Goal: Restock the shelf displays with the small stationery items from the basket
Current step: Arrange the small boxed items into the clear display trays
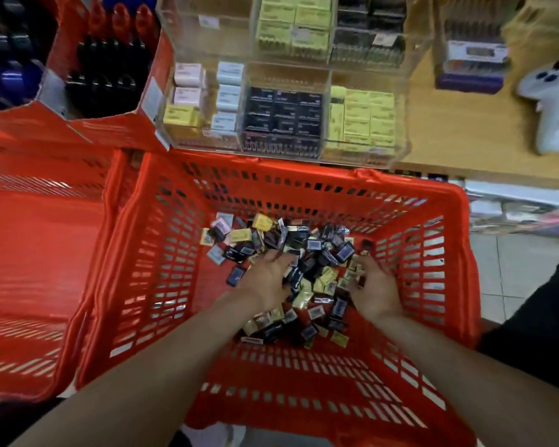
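Both my hands are down in the red basket [433, 221], in the pile of small boxes [307, 253] at the bottom; the boxes are black, yellow, w/ a few pink & pale blue ones. My left hand [265, 279] lies palm down on the left-middle of the pile, fingers spread & bent a bit, tips dug in among the boxes; can't tell if it has hold of one, too blurry. My right hand [373, 287] is at the right side of the pile, fingers curled in round some little boxes, maybe 2 or 3; it looks like it grips them. More boxes lie between my hands & past my fingertips, toward the far wall of the basket. Just behind the basket is the clear display case [404, 124] w/ rows of yellow, black, pink & blue boxes in its bins. A 2nd red basket [29, 253] sits touching the left side. A white controller [549, 104] lies on the wood shelf [459, 140] at right.
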